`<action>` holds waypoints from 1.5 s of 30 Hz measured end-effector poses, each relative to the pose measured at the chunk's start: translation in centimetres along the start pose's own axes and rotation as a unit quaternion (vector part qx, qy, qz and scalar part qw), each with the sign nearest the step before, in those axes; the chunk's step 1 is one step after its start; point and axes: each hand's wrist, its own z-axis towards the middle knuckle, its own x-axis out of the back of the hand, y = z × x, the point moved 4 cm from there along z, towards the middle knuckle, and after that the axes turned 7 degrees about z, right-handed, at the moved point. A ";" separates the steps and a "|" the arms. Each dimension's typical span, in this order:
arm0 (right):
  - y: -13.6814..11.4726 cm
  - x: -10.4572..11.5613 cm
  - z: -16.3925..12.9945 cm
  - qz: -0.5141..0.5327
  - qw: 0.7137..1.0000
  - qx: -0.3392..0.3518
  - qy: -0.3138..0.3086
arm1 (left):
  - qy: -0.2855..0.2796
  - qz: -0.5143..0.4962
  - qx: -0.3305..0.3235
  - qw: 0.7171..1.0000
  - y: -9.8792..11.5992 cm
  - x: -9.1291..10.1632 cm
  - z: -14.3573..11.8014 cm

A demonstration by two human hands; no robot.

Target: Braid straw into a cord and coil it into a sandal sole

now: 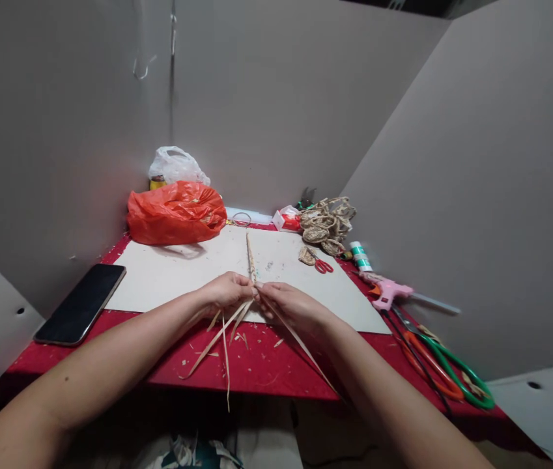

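A narrow braid of pale straw-like strips (251, 257) points away from me over a white board (159, 281). My left hand (230, 291) is closed on the braid's near end, thumb and fingers pinched together. Touching it from the other side, my right hand (288, 303) pinches the strips at the same spot. Loose strands (215, 340) hang from between the hands toward the table's front edge, and one long strand (305, 348) runs down beneath my right forearm. My fingers hide the exact point where the strands cross.
An orange plastic bag (177, 213) stands at the back left, a phone (83, 305) at the left. To the right are coiled braided cords (327, 221), small red scissors (324, 266), a pink glue gun (391, 293) and large green-and-orange-handled scissors (452, 368). Grey panels surround the red-covered table (276, 371).
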 end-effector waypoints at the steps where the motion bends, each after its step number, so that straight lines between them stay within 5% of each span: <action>1: -0.3 -0.2 -0.2 0.000 1.000 -0.004 -0.002 | -0.008 0.001 -0.007 1.000 0.1 -0.1 0.0; 7: -0.4 -0.5 -0.3 0.008 0.997 -0.059 -0.040 | 0.000 0.061 0.011 0.998 0.0 0.1 -0.2; 16: 0.4 -0.9 -0.1 0.083 0.996 -0.042 0.009 | 0.005 0.165 -0.026 0.986 0.6 0.7 -0.3; 22: 0.6 -1.7 -0.4 0.118 0.989 -0.026 0.082 | 0.054 0.497 -0.088 0.861 2.3 1.0 -1.0; 29: 0.7 -2.3 -0.4 0.167 0.980 -0.017 0.111 | 0.094 0.660 -0.057 0.743 3.3 -1.6 -3.0; 33: 1.2 -2.5 -0.3 0.196 0.976 -0.034 0.089 | 0.051 0.696 -0.074 0.712 2.3 -3.9 -3.8; 36: 1.7 -2.2 -0.2 0.211 0.974 -0.046 0.066 | -0.008 0.675 -0.114 0.729 2.2 -4.6 -4.3; 38: 1.8 -1.8 -0.3 0.224 0.972 -0.042 0.055 | -0.030 0.615 -0.132 0.777 2.7 -4.2 -4.3; 40: 1.7 -1.5 -0.4 0.237 0.970 -0.032 0.046 | 0.040 0.534 -0.134 0.834 3.6 -2.6 -3.7; 42: 1.4 -1.3 -0.7 0.246 0.968 -0.025 0.034 | 0.197 0.447 -0.147 0.860 4.3 -0.4 -3.1; 43: 1.3 -1.3 -0.8 0.248 0.968 -0.023 0.027 | 0.232 0.398 -0.153 0.874 4.2 0.3 -2.6; 45: 1.0 -1.4 -0.9 0.248 0.968 -0.020 0.015 | 0.159 0.253 -0.093 0.950 2.7 0.5 -1.2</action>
